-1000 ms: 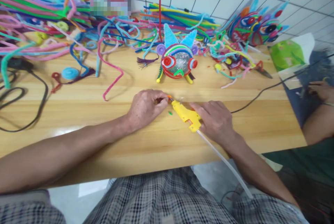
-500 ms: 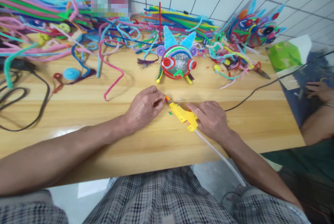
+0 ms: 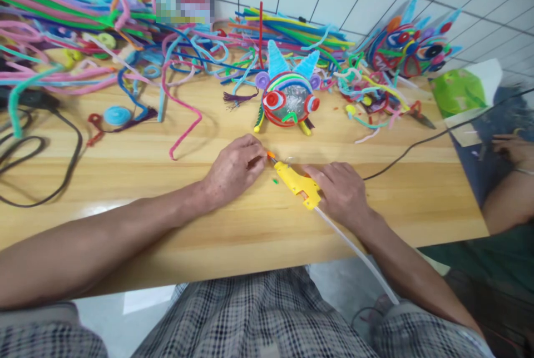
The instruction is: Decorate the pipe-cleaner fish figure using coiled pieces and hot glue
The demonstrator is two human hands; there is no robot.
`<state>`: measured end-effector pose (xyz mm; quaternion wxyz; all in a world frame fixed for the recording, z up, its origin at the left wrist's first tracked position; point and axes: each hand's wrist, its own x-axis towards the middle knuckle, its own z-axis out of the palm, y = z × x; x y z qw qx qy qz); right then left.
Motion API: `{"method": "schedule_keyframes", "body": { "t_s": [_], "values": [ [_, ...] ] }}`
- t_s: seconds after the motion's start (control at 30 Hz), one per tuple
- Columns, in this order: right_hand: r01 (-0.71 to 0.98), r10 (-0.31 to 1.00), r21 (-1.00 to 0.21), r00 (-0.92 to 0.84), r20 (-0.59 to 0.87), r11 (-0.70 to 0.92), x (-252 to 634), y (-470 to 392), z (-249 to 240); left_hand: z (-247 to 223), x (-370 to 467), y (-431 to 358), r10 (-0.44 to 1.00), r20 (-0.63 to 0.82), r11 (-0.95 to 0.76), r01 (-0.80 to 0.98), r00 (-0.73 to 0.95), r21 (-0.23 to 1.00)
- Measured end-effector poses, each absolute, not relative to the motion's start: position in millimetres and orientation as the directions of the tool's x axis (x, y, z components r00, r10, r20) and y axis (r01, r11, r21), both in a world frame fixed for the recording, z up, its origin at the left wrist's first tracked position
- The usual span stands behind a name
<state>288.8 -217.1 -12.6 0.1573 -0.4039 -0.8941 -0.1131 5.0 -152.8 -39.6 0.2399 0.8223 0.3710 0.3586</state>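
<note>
My right hand (image 3: 342, 190) is closed around a yellow hot glue gun (image 3: 297, 183), a long white glue stick (image 3: 354, 252) trailing from its back. The gun's nozzle meets a small orange piece (image 3: 271, 154), perhaps pipe cleaner, pinched in the fingertips of my left hand (image 3: 237, 169). Whether nozzle and piece touch is too small to tell. Just beyond my hands stands a round mask-like figure (image 3: 288, 101) with blue pointed ears, red-and-white eyes and yellow feet. A tiny green scrap (image 3: 275, 181) lies below the nozzle.
Pipe cleaners (image 3: 75, 8) are heaped at the back left, more (image 3: 292, 30) behind the figure. Two similar figures (image 3: 411, 49) stand at the back right, near scissors (image 3: 422, 116). Black cables (image 3: 69, 172) lie left. Another person's hand (image 3: 509, 148) shows at the far right.
The whole view has shifted slightly, so everything appears a little further right. My hands keep the same pose, with the glue gun's nozzle still at the orange piece.
</note>
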Motion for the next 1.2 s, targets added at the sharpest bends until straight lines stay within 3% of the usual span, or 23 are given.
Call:
{"method": "schedule_keyframes", "body": {
  "t_s": [0.3,0.73,1.2],
  "values": [
    [0.777,0.72,0.042,-0.6,0.348,0.628,291.3,-218.2,-14.2,-38.0,6.5,-150.1,0.807,0.369,-0.562,0.408,0.46,0.719],
    [0.777,0.698,0.084,-0.601,0.389,0.623,286.8,-217.4,-14.5,-39.6,9.4,-148.7,0.783,0.372,-0.592,0.415,0.498,0.691],
    [0.785,0.722,0.106,-0.607,0.331,0.611,284.7,-218.7,-12.1,-37.8,10.1,-148.7,0.787,0.349,-0.581,0.422,0.508,0.696]
  ]
}}
